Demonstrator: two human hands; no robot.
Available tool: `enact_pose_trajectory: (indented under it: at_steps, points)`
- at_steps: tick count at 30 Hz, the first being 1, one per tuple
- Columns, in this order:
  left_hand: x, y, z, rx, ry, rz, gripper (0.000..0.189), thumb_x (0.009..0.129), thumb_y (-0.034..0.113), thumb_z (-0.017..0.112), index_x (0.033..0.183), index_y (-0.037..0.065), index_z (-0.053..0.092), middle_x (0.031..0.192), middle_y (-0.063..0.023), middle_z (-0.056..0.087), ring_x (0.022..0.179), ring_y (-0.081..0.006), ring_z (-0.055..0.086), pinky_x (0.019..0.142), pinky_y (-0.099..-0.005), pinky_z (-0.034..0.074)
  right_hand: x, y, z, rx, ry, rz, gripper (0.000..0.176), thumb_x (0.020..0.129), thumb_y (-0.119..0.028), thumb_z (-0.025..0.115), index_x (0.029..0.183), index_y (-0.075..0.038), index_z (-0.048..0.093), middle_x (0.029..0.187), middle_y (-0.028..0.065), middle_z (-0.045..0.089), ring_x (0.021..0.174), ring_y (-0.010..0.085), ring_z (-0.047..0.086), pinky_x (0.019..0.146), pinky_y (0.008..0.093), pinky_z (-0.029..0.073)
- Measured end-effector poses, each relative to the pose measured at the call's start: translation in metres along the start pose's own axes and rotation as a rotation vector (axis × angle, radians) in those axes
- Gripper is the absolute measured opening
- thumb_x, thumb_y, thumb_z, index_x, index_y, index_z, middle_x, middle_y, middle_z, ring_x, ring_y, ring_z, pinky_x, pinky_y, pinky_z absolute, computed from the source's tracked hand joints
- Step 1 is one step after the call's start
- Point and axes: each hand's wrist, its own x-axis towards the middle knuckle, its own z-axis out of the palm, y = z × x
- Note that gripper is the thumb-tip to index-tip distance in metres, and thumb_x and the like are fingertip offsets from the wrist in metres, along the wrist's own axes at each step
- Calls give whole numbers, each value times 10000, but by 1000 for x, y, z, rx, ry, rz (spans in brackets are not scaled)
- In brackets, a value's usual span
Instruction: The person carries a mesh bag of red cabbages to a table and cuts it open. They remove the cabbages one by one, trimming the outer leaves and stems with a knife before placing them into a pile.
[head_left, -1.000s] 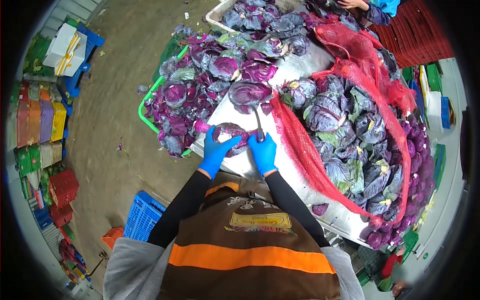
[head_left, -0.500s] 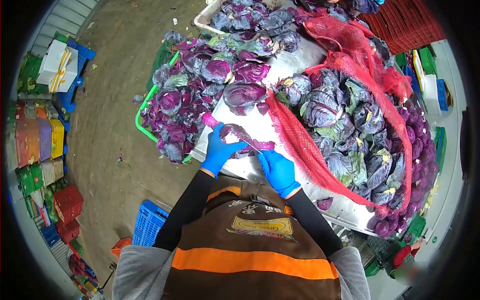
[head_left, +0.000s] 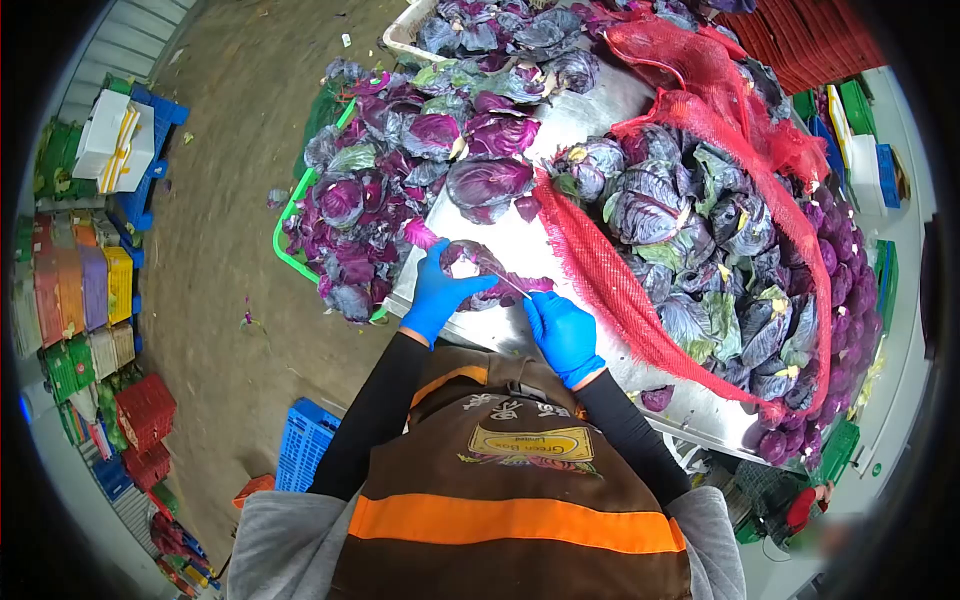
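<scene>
My left hand (head_left: 440, 292), in a blue glove, is closed on the side of a red cabbage (head_left: 478, 254) over the metal table. The cabbage shows a pale patch facing up and a loose purple leaf at its right. Closed around a knife (head_left: 514, 286) is my right hand (head_left: 563, 338), also gloved in blue. The thin blade slants up and left to the cabbage's right side. Another red cabbage (head_left: 489, 184) lies just beyond, and a bright purple leaf (head_left: 420, 234) is above my left fingers.
At the left, a green-rimmed crate (head_left: 283, 236) overflows with cabbage leaves. A red mesh bag (head_left: 600, 285) lies open around several untrimmed cabbages on the right, with purple cabbages piled along the far right edge. A white basket (head_left: 400, 40) stands at the back; a blue pallet (head_left: 305, 445) is on the floor.
My right hand has shifted slightly right and down, and more of the knife blade shows. The cabbage sits a little lower and tilted, with its pale patch more visible. My left hand keeps its grip.
</scene>
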Motion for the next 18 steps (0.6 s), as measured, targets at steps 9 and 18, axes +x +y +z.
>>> enact_pose_trajectory:
  at_steps: [9,18]
  points:
    - [-6,-5,-3,44,-70,22,1007,592,207,910,1388,-4,331,1301,-152,464,1205,-246,475,1031,-365,410,33,-2,21,899,-99,526,549,796,-500,704,1122,-64,630,990,129,662,868,269,664,771,344,515]
    - [-43,13,3,438,-57,387,976,541,283,911,1321,34,379,1258,-193,399,1169,-353,458,998,-420,419,50,4,16,369,-428,237,493,668,-438,723,977,-55,691,925,145,662,857,314,646,781,404,507]
